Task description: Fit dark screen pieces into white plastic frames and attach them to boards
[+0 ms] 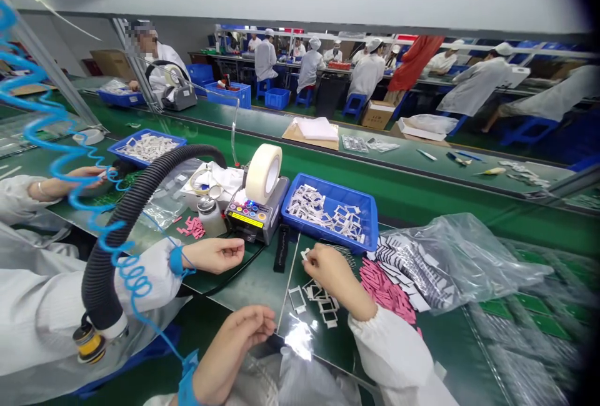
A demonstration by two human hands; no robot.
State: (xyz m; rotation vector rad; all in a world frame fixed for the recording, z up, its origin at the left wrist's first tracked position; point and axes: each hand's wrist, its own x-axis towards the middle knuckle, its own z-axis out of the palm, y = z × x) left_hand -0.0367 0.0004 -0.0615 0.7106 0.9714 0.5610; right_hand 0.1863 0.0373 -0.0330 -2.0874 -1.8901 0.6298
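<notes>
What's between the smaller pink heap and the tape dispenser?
In the head view, a whitish bottle stands between the pink heap and the tape dispenser.

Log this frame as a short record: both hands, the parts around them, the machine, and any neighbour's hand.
Left hand: loosely curled, nothing visible in it
Right hand: pinching a small white piece
Loose parts: white frames, pink strips
Blue tray: holds similar frames
Tape machine: topped by a cream tape roll
Co-worker's hand: beyond the left hand, apart from it
</notes>
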